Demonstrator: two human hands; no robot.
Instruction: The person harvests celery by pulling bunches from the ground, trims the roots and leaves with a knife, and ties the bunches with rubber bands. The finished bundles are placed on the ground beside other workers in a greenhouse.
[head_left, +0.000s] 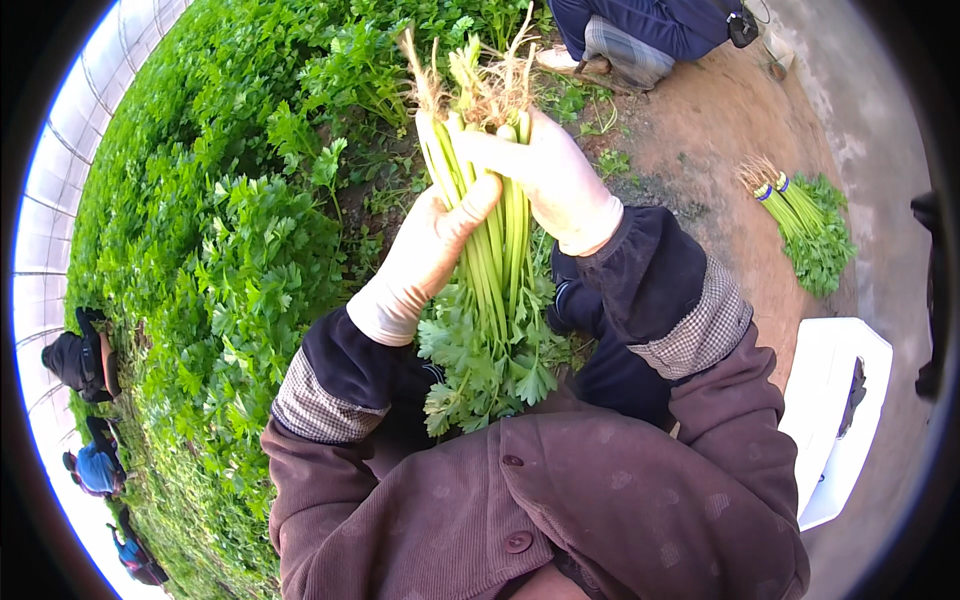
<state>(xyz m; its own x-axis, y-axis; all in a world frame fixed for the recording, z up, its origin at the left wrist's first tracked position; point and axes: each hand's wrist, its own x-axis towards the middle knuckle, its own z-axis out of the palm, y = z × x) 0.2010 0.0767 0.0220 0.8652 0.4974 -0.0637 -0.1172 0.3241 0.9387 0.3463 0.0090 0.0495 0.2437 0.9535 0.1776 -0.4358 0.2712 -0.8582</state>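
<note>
A bunch of celery with thin pale-green stalks is gripped between my two gloved hands, in front of my chest. Its brown roots point away from me, and the leaves hang towards my lap. My left hand wraps the stalks from the left, thumb across the front. My right hand holds the bunch just below the roots, its thumb lying over the stalks. Both gloves are pale and thin. The fingers behind the stalks are hidden.
Dense celery plants grow on the left. Two tied celery bunches lie on bare soil at right, near a white box. Another person crouches at the top. Several people are at the far left by the plastic greenhouse wall.
</note>
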